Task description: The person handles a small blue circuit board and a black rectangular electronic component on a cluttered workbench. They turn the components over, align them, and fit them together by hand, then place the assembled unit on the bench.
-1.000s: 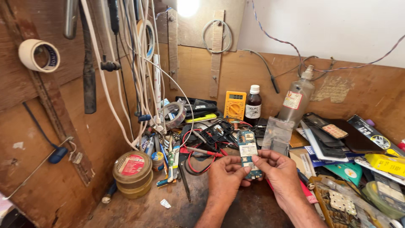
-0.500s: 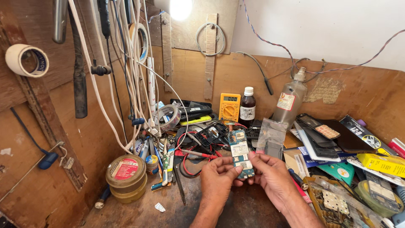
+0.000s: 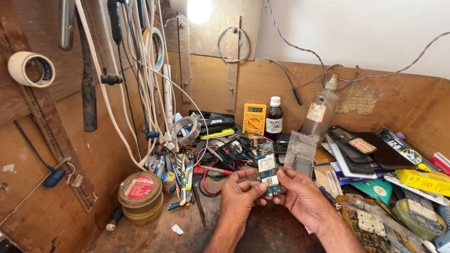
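Observation:
Both of my hands hold a small blue-green circuit board (image 3: 267, 168) with white stickers, upright above the wooden bench. My left hand (image 3: 242, 197) pinches its lower left edge. My right hand (image 3: 300, 197) grips the lower right edge with fingers curled. Just behind the board lie a black open phone housing (image 3: 234, 150) and red and black test leads (image 3: 213, 171). A clear plastic bag (image 3: 301, 151) stands to the right of the board.
A yellow multimeter (image 3: 254, 119), a dark brown bottle (image 3: 273, 119) and a clear spray bottle (image 3: 321, 110) stand at the back. A round tin (image 3: 139, 189) sits left. Phone parts and boxes (image 3: 375, 154) crowd the right. Cables (image 3: 140, 70) and tape rolls (image 3: 32, 69) hang on the left wall.
The view has shifted a little, with the left wall items sliding left. My hands keep hold of the circuit board, with its lower end a little nearer to me.

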